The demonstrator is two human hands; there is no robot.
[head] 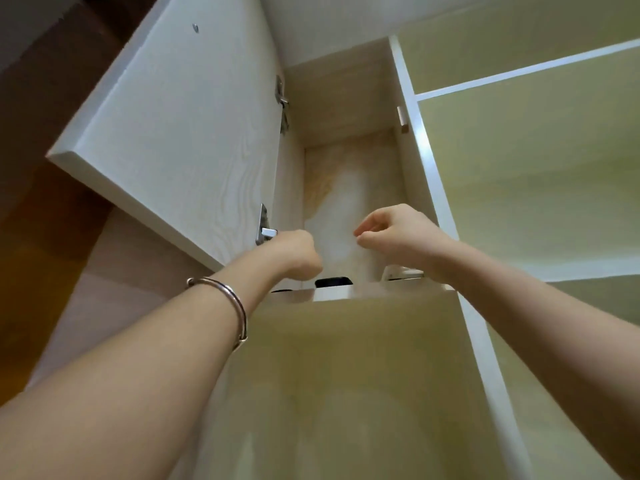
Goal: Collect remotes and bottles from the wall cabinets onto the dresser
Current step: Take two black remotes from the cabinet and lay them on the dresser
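Note:
I look up into an open wall cabinet [346, 109]. Over its bottom shelf edge [346, 294] peeks the end of a black remote [333, 282], and the end of a white object [401, 271] shows at the right. My left hand [294, 254], a metal bangle on its wrist, reaches in above the shelf left of the black remote, fingers curled and mostly hidden. My right hand [391, 233] hovers above the white object, fingers loosely bent with thumb and forefinger near each other, nothing visible in it.
The white cabinet door [180, 133] stands swung open to the left, with hinges [265, 225] by my left hand. Closed pale cabinet fronts [536, 168] lie to the right and another one [346, 375] below. A brown wall panel fills the left.

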